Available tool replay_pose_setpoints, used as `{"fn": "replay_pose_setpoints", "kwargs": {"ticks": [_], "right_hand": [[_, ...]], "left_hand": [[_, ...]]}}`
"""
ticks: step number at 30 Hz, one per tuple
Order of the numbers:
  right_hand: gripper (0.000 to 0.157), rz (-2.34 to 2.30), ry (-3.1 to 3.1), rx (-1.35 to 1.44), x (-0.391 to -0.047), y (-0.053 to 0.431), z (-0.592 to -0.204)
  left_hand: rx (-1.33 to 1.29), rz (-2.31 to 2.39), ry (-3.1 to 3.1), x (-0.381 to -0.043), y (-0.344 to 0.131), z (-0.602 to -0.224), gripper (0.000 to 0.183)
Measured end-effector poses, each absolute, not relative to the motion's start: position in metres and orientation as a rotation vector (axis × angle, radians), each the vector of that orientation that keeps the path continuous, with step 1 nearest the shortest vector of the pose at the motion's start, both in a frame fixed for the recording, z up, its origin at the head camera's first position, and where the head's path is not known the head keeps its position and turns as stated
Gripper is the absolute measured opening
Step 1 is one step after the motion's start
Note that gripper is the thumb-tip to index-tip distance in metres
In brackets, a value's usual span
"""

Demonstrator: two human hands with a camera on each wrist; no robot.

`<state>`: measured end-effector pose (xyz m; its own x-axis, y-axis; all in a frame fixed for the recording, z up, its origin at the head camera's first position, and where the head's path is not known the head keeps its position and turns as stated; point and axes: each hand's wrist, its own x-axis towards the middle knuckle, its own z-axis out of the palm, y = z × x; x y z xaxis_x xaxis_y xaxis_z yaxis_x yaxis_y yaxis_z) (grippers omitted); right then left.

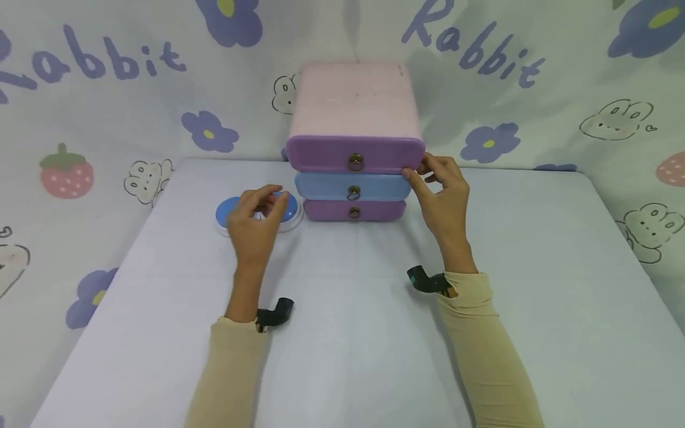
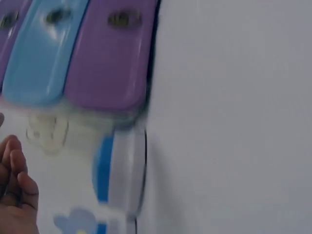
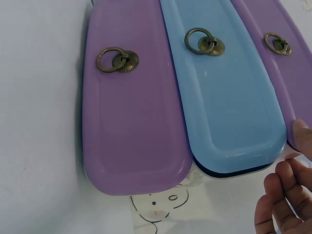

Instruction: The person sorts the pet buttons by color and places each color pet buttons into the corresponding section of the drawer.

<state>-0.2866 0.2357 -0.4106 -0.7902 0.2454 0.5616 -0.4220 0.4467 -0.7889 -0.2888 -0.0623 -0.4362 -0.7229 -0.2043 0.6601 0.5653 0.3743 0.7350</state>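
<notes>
A drawer cabinet with a pink top (image 1: 355, 98) stands at the back of the table. It has a purple top drawer (image 1: 321, 154), a blue middle drawer (image 1: 321, 186) and a purple bottom drawer (image 1: 323, 210), each with a brass ring pull. My right hand (image 1: 446, 199) pinches the top drawer's lower right corner, thumb on the front edge, other fingers round the side. My left hand (image 1: 254, 229) hovers, fingers loosely bent and holding nothing, over two round white objects with blue domed tops (image 1: 289, 208). It partly hides them in the head view.
The white table (image 1: 353, 333) reaches back to a printed cloth (image 1: 342, 30) with rabbits, flowers and a strawberry. In the left wrist view, a blue-topped white object (image 2: 127, 170) stands close beside the cabinet.
</notes>
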Motion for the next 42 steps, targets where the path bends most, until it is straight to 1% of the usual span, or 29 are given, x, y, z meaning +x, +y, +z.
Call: {"fn": "replay_pose_setpoints", "kwargs": {"ticks": [3, 7, 10, 13, 17, 22, 29, 34, 42], "right_hand": [[0.044, 1.351, -2.079, 0.137, -0.287, 0.239, -0.412], [0.044, 1.327, -2.094, 0.108, -0.287, 0.246, -0.415], [0.044, 1.321, -2.103, 0.103, -0.287, 0.249, -0.417], [0.044, 1.326, -2.096, 0.106, -0.287, 0.251, -0.418], [0.044, 1.332, -2.086, 0.105, -0.286, 0.251, -0.417], [0.041, 1.335, -2.081, 0.101, -0.286, 0.246, -0.414], [0.041, 1.358, -2.073, 0.115, -0.288, 0.24, -0.416], [0.043, 1.379, -2.062, 0.144, -0.287, 0.236, -0.414], [0.044, 1.37, -2.07, 0.141, -0.29, 0.237, -0.415]], "left_hand": [[-0.171, -1.387, -2.004, -0.276, -0.085, -0.43, 0.019], [-0.082, -1.363, -2.067, -0.265, -0.107, -0.438, 0.025], [-0.039, -1.393, -2.079, -0.263, -0.113, -0.446, 0.027], [-0.034, -1.441, -2.094, -0.263, -0.109, -0.451, 0.026], [-0.095, -1.576, -2.083, -0.27, -0.089, -0.466, 0.024], [-0.229, -1.71, -2.106, -0.279, -0.045, -0.486, 0.025], [-0.344, -1.752, -2.129, -0.283, 0.004, -0.493, 0.028], [-0.341, -1.668, -2.172, -0.286, 0.019, -0.494, 0.023], [-0.253, -1.532, -2.311, -0.289, 0.027, -0.495, 0.015]]}}
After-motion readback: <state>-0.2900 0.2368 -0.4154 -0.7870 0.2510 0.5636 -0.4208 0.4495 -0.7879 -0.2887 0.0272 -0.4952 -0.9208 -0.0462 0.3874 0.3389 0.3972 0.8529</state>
